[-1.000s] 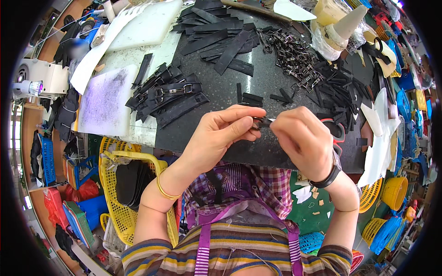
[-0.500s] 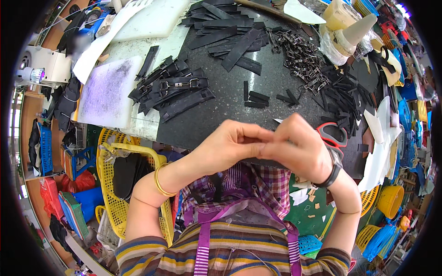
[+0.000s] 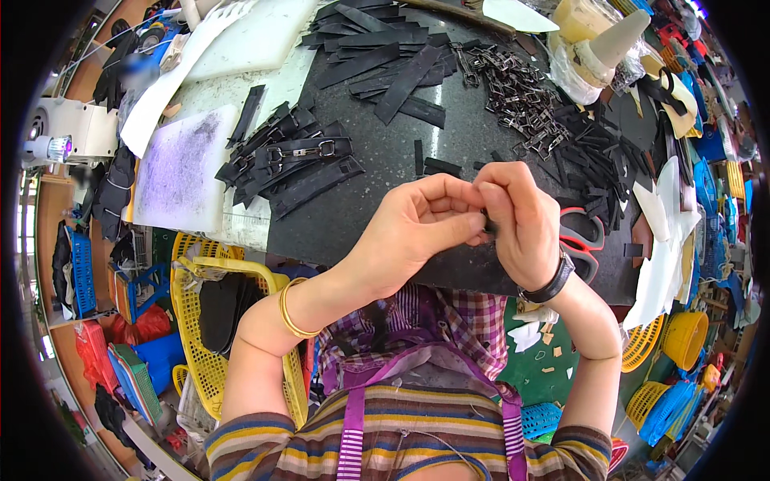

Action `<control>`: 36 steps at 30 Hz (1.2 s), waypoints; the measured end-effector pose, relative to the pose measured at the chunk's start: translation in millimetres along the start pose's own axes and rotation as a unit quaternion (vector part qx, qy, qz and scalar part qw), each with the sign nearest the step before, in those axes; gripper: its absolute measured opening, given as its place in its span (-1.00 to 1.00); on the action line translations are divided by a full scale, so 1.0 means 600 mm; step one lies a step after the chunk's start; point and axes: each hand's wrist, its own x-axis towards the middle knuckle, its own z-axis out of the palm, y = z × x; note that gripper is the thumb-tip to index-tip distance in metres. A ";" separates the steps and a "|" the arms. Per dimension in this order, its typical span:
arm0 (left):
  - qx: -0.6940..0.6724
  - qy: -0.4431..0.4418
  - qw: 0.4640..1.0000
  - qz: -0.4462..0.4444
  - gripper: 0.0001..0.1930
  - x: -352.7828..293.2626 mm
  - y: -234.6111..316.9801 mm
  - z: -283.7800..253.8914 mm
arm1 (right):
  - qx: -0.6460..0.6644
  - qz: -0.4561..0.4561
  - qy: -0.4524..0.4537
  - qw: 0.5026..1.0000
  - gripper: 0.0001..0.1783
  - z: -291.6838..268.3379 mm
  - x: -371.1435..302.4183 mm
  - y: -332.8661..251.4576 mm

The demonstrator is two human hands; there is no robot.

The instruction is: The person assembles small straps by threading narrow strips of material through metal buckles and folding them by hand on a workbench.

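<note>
Over the front part of the dark work table [image 3: 361,232], my left hand [image 3: 409,236] and my right hand [image 3: 525,228] meet with closed, pinching fingers. A small black piece [image 3: 490,227] shows between the fingertips; most of it is hidden, and its kind cannot be made out. Just beyond the hands lie a few short black strips [image 3: 441,167]. Red-and-black scissors [image 3: 584,232] rest beside my right wrist, partly covered by it. Farther left, black straps with metal clasps [image 3: 301,151] lie in a heap.
Long black strips [image 3: 385,60] are piled at the back. Right of them spread metal clasps [image 3: 521,104] and many short black strips [image 3: 597,160]. A wrapped pot with a pale cone [image 3: 613,44] stands back right. A yellow basket [image 3: 188,321] sits below the table's left edge.
My right hand has turned and its fingers now point up more. Both hands have shifted slightly, and the small black piece has come into sight between the fingertips.
</note>
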 end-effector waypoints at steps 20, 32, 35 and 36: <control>0.720 0.119 0.663 0.167 -0.76 0.088 0.110 -0.081 | 0.092 0.084 -0.064 0.990 -0.76 -0.035 -0.014 0.011; 0.662 0.035 0.693 0.284 -0.82 0.045 0.081 -0.039 | 0.058 0.045 -0.090 0.993 -0.81 -0.031 -0.016 -0.014; 0.467 0.021 0.872 0.143 -0.78 -0.005 0.060 0.000 | 0.047 -0.039 -0.027 0.998 -0.84 -0.029 -0.007 -0.024; 0.467 0.020 0.872 0.143 -0.78 -0.012 0.053 -0.002 | 0.059 -0.004 -0.013 0.998 -0.86 -0.027 -0.007 -0.018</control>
